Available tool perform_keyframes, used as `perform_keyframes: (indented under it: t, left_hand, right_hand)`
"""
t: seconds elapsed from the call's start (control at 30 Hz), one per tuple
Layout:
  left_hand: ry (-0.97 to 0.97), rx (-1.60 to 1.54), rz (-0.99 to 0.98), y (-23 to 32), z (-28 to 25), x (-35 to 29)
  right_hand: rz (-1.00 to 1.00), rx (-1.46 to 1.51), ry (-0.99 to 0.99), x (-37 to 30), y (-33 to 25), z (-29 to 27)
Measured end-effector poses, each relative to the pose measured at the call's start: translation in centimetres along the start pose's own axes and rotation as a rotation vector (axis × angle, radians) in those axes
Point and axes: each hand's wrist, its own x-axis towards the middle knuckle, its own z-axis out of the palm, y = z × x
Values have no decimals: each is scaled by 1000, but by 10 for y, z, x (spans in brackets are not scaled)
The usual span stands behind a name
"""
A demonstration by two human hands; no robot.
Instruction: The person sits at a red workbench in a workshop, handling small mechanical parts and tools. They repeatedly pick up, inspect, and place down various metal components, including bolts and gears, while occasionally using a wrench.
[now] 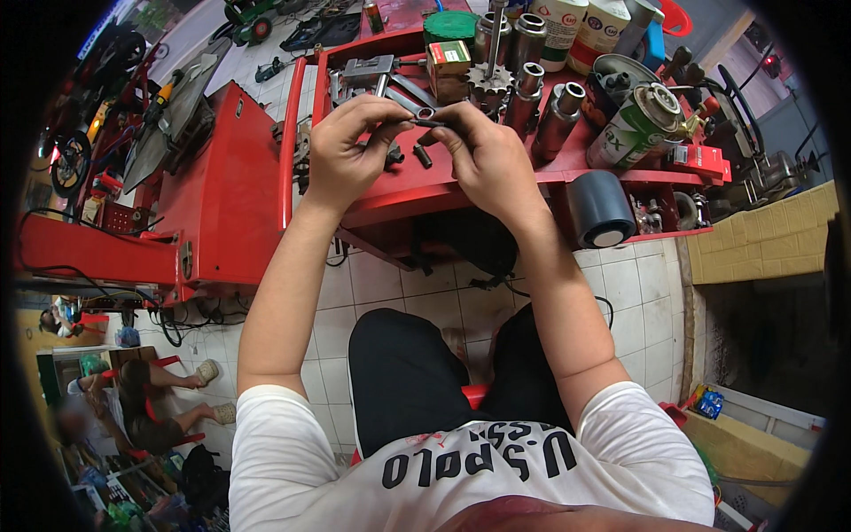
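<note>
Over the near edge of a red tool cart (390, 207), my left hand (350, 151) and my right hand (492, 160) are raised close together. Thumb and fingers of both pinch a small, thin dark metal part (424, 122) between them; its exact kind is too small to make out. Just behind it, the ring end of a wrench (425, 113) shows between my fingertips. Below the fingertips, a short dark metal cylinder (423, 157) lies on the red cart top. Several tall metal cylinders (560, 115) stand to the right of my right hand.
A toothed metal gear (490, 86) and a red-green box (448, 58) sit behind my hands. At right are a green-white can (636, 126), a red box (698, 160) and a dark grey cylinder (601, 210) on the front edge. A person (133, 403) sits at lower left.
</note>
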Motion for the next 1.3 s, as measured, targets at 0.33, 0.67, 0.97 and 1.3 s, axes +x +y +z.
perform_keyframes:
  t: [0.33, 0.67, 0.97, 1.3]
  left_hand:
    - [-81, -67, -17, -2, 1, -2]
    - [-65, 2, 101, -6, 4, 1]
    - [-68, -19, 75, -7, 4, 0]
    - [-75, -186, -257, -6, 3, -5]
  right_hand:
    - [-89, -50, -79, 0, -1, 0]
    - [-36, -41, -137, 0, -6, -5]
    - [-69, -81, -155, 0, 0, -3]
    - [-32, 0, 19, 0, 2, 2]
